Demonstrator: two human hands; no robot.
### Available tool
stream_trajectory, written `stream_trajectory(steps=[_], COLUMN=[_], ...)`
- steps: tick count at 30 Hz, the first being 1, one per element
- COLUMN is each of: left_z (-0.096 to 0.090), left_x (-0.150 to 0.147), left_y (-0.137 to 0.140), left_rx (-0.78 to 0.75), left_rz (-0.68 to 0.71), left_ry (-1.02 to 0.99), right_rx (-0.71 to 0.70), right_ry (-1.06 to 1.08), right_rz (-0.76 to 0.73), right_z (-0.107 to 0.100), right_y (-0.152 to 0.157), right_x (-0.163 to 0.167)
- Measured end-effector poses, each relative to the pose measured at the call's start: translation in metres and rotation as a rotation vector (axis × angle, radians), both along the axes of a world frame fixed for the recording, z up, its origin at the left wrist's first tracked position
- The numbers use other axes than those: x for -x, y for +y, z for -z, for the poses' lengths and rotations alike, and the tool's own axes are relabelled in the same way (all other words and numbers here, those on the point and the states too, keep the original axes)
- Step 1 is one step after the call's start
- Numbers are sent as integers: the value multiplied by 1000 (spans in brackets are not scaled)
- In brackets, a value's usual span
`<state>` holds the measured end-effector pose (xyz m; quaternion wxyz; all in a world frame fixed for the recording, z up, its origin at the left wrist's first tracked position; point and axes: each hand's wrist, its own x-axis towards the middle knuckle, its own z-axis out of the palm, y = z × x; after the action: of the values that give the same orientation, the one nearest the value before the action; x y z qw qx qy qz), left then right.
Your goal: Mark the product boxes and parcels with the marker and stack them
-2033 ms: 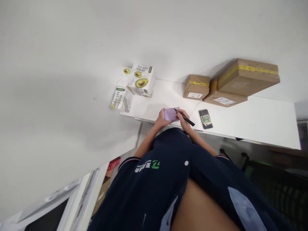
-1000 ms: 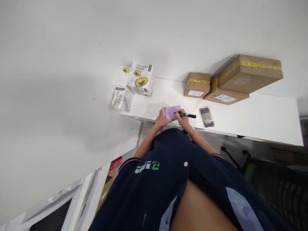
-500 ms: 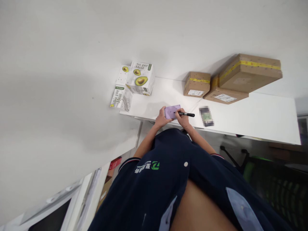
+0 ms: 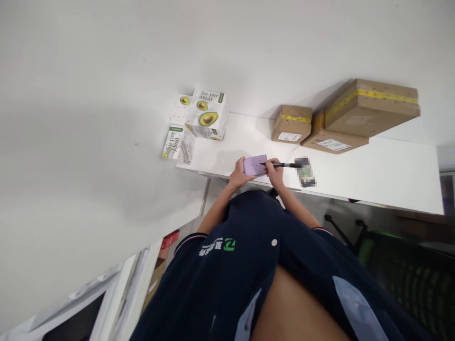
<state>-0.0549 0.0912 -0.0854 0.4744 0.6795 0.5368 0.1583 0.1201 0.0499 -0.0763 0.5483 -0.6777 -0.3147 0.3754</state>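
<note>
My left hand (image 4: 239, 174) is closed around the left side and lower edge of a small purple notepad (image 4: 253, 166), which is held above the front part of the white table. Dark specks show on its upper face. Pinched in my right hand (image 4: 275, 174) is a black pen (image 4: 286, 165), lying nearly level. Its tip is over the right part of the pad; whether it touches the surface, I cannot tell. The pen's far end reaches across a blurred-out phone-like thing (image 4: 307, 174) on the table.
White boxes with avocado pictures (image 4: 206, 113) stand at the table's left end. Brown cardboard boxes (image 4: 292, 124) with yellow tape sit along the wall, one large box (image 4: 377, 111) on top. The white table (image 4: 384, 175) ends close to my body. A dark chair (image 4: 408, 270) is at lower right.
My right hand has moved a little to the right with the pen, so the tip shifted from the pad's middle toward its right edge. More of the pen shows. My left hand stays put.
</note>
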Motion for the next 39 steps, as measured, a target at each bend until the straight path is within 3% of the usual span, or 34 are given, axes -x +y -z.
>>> stream_trajectory(steps=[3, 5, 9, 11, 15, 19, 24, 27, 32, 39], left_z=[-1, -2, -4, -5, -2, -1, -5, -5, 0, 2], left_x=[0, 0, -2, -3, -2, -1, 1, 1, 3, 3], left_y=[1, 2, 5, 5, 4, 9, 22, 28, 30, 30], left_rx=[-12, -9, -4, -8, -20, -29, -36, -51, -24, -23], left_rz=[-1, -5, -16, -17, -12, -19, -27, -24, -21, -20], left_ry=[-26, -30, -16, -10, -11, 3, 5, 7, 16, -7], right_rx=[41, 169, 668, 772, 835, 844, 806, 861, 970, 986], right_ry=[145, 92, -221, -283, -376, -458, -698, -856, -762, -792], right_rz=[212, 238, -100, -216, -262, -213, -15, 94, 0, -3], right_z=[8, 16, 36, 44, 57, 60, 55, 56, 67, 63], right_y=[1, -1, -8, -8, -1, 3, -20, -47, -77, -70], right_x=[-22, -43, -78, -85, -84, -86, -118, -147, -173, -156])
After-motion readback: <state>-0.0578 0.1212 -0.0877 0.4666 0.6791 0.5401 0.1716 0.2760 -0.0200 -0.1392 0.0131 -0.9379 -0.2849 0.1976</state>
